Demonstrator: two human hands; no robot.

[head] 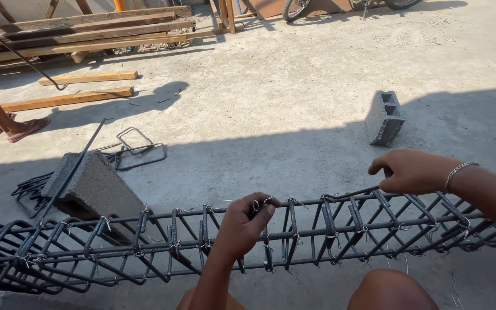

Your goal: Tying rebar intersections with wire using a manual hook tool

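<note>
A long steel rebar cage [116, 241] of dark bars and square stirrups lies across the view just in front of my knees. My left hand [242, 227] is closed around the top bar near the middle, where thin tie wire loops [262, 202] stick up by the thumb. My right hand [411, 170] sits further right, its fingers pinched on the end of a thin dark rod [351, 194] that rests on the cage's top bar. A bracelet is on my right wrist.
A concrete block [96, 186] props the cage at left, with loose bent stirrups [136, 148] on the ground behind it. Another hollow block [384, 117] stands at right. Timber planks [70, 99] and a stack of boards lie at far left. Another person's feet [21, 129] show at the left edge.
</note>
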